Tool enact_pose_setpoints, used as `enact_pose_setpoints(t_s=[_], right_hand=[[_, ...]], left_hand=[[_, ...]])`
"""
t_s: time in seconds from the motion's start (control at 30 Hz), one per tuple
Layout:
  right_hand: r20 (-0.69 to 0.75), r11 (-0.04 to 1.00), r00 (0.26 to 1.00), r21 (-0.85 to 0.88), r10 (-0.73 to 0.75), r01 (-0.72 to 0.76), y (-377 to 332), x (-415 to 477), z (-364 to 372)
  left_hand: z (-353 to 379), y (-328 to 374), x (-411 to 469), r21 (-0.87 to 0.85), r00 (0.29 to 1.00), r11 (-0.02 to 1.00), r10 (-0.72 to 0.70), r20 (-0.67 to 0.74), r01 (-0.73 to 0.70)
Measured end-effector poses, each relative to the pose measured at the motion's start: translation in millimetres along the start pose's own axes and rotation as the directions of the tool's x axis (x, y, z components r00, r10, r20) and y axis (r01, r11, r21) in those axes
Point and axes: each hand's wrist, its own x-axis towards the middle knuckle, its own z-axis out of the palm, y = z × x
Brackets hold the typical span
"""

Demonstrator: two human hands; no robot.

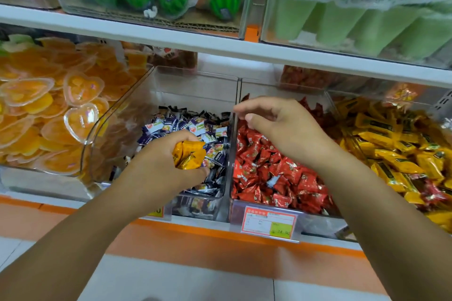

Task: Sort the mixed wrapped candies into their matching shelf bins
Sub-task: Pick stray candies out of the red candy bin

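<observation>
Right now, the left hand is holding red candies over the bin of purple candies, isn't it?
Not quite. The head view shows the left hand holding yellow candies, not red ones. The rest is right: it holds them over the bin of purple candies.

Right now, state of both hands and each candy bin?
left hand, grips yellow candies above the purple bin.
right hand, holds nothing, fingers loosely curled.
purple bin, partly filled.
red bin, filled with red candies, one stray dark candy on top.
yellow bin, mostly yellow, stray red candies near its front.
</observation>
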Motion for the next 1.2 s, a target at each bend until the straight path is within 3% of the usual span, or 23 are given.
enact_pose_setpoints(t_s=[0.07,0.17,0.23,0.47,0.53,0.63,0.73,0.9,1.1,1.2], right_hand=[[0.038,0.982,0.996,-0.176,0.082,-0.075,8.7,-7.8,-17.3],[0.24,0.843,0.934,-0.528,0.264,-0.103,23.4,-25.1,-39.7],[0.323,0.785,0.891,-0.617,0.319,-0.057,30.9,-31.9,-38.4],[0.374,0.587,0.8,-0.809,0.469,0.033,51.6,-38.9,-12.9],[0.347,0.578,0.807,-0.816,0.478,0.008,54.6,-42.4,-9.0],[0.267,0.612,0.899,-0.791,0.348,-0.003,56.6,-43.2,-7.6],[0.222,0.648,0.92,-0.761,0.323,-0.044,54.5,-42.7,-15.3],[0.148,0.82,0.942,-0.545,0.301,-0.177,46.6,-43.6,-29.1],[0.055,0.845,0.969,-0.503,0.24,-0.181,31.3,-39.5,-36.0],[0.001,0.907,0.998,-0.417,0.066,-0.06,15.5,-31.7,-23.0]], left_hand=[[3.5,3.0,0.3,-0.023,1.0,1.0,-0.004,0.003,0.004],[9.0,3.7,1.0,-0.029,1.0,0.999,-0.02,0.02,0.02],[13.0,3.8,2.4,-0.019,0.999,1.0,-0.02,0.029,0.021],[22.8,11.5,5.0,0.007,0.999,1.0,0.0,0.034,0.0],[24.2,12.1,5.3,0.003,0.999,1.0,-0.004,0.038,0.004],[25.1,10.9,5.7,0.012,1.0,1.0,-0.001,0.029,0.0],[23.2,8.5,6.2,0.015,1.0,1.0,-0.019,0.019,0.019],[16.5,5.4,6.4,-0.008,0.999,1.0,-0.027,0.029,0.027],[14.6,5.7,3.9,-0.009,0.999,0.999,-0.03,0.032,0.031],[12.9,5.7,1.2,0.0,0.999,1.0,-0.021,0.031,0.021]])
